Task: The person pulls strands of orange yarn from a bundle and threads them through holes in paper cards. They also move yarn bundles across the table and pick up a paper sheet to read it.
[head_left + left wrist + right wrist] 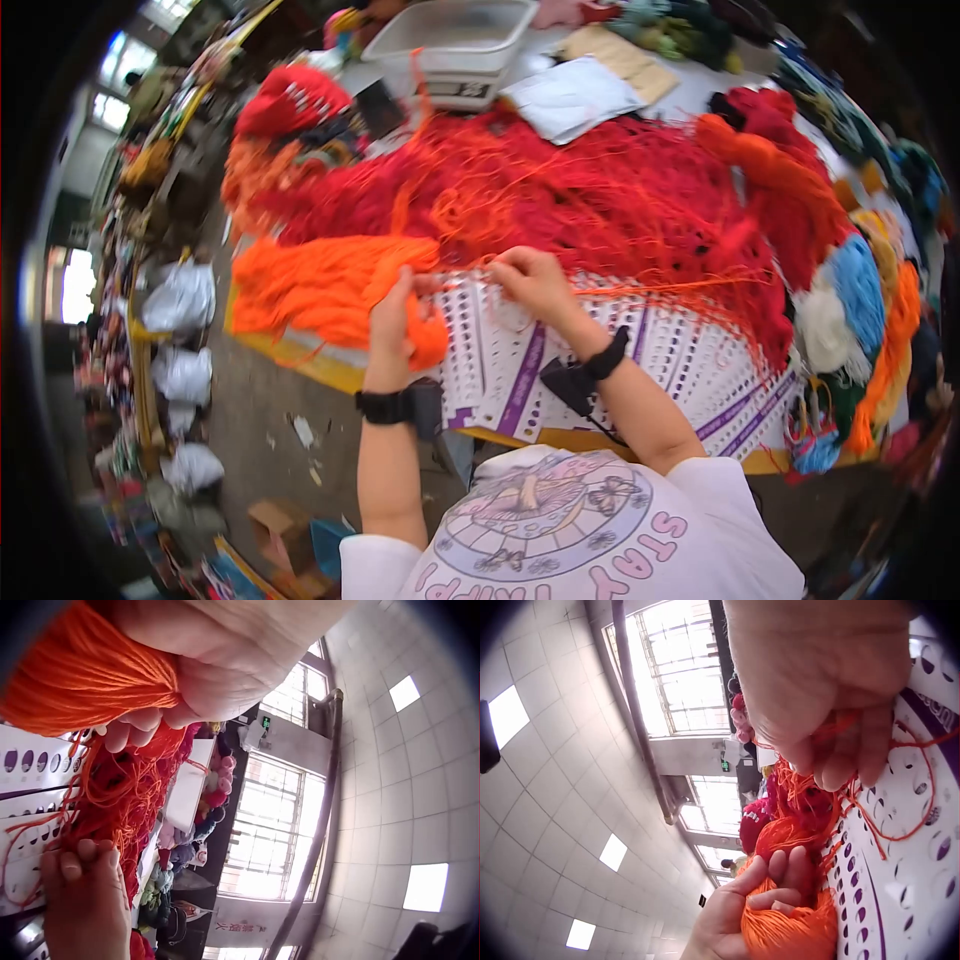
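A cluttered workroom surrounds a bench (698, 85) heaped with yarn, a plastic tub (450, 45) standing toward its far side. In the head view, the orange skein (330, 280) lies at the bench's left front, beside perforated white cards (470, 350) and a mass of red yarn (620, 190). The left hand (389, 322) grips the skein's right end; the right hand (537, 285), just beside it, pinches a thin orange strand (680, 288) above the cards.

The left wrist view, with windows (270, 832) behind, shows the skein gathered tight under the left hand and loose loops hanging between the two hands.

The right wrist view shows the right hand's fingers bent around orange yarn, a loose loop curving over the cards. For strand work like this, a firm left grip probably matters most — the skein should not slip. Drawing the strand gently, with slack cleared from the card holes, would likely prevent snags — a hard tug could tighten a tangle.
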The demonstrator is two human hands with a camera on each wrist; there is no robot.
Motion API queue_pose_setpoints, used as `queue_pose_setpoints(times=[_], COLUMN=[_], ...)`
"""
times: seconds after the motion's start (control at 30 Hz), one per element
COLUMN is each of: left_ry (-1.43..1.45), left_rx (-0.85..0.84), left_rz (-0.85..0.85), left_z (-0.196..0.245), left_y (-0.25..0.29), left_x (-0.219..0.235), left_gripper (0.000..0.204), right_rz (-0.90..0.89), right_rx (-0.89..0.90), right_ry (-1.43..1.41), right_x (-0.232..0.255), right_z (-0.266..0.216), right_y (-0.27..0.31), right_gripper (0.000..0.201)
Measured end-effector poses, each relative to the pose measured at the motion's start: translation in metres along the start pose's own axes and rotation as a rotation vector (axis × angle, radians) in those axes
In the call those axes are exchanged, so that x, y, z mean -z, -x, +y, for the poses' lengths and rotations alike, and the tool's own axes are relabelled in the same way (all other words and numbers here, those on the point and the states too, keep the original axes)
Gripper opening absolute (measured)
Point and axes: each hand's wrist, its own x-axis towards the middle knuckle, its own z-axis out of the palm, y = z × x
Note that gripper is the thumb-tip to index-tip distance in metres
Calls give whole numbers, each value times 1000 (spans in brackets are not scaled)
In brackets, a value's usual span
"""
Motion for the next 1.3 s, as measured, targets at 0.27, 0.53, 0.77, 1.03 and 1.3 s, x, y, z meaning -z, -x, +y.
queue_pose_setpoints(times=[0.27, 0.53, 0.77, 1.03, 1.3], left_ry=[-208, -493, -631, -139, -34], left_rx=[28, 3, -143, 152, 225], left_rz=[109, 77, 160, -13, -128], left_z=[-10, -34, -47, -28, -23], left_y=[-1, -11, -21, -13, -10], left_x=[-18, -31, -28, -26, -21], left_gripper=[34, 20, 12, 13, 17], right_rz=[-27, -19, 67, 173, 160], right_rx=[-51, -85, 151, 333, 357], right_ry=[101, -120, 262, 610, 583], right_x=[-4, -1, 2, -11, -9], right_z=[-7, -5, -7, -7, -8], right_y=[3, 2, 2, 12, 13], right_gripper=[19, 17, 16, 14, 12])
